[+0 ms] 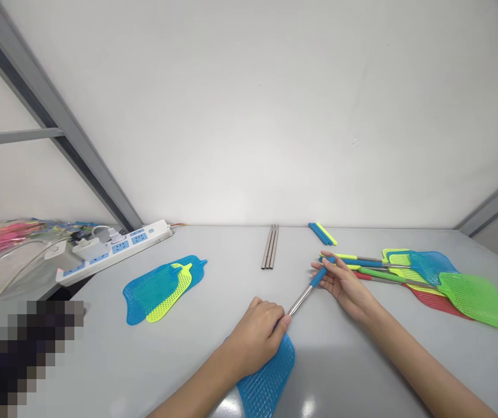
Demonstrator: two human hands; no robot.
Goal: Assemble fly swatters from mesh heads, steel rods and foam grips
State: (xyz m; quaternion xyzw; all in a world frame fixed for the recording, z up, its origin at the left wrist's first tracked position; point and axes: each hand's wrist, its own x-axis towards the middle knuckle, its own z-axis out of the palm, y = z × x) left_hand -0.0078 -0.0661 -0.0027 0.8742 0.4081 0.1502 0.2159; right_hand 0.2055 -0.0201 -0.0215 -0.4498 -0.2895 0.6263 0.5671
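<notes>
A blue fly swatter (268,380) slants across the front of the table, its mesh head low and its blue grip (322,273) up to the right. My left hand (260,334) is closed around the neck, where the metal rod (301,300) meets the head. At the other end, my right hand (347,285) pinches the blue grip between thumb and fingers, with the other fingers loosely spread. Just beyond that hand lie several whole fly swatters, with a green one (477,299) on top.
Three metal rods (269,247) lie near the wall, with loose blue and yellow grips (322,234) to their right. Blue and yellow swatter heads (161,290) overlap at left. A power strip (118,249) with plugs and cables stands behind them, beside plastic bags (9,249).
</notes>
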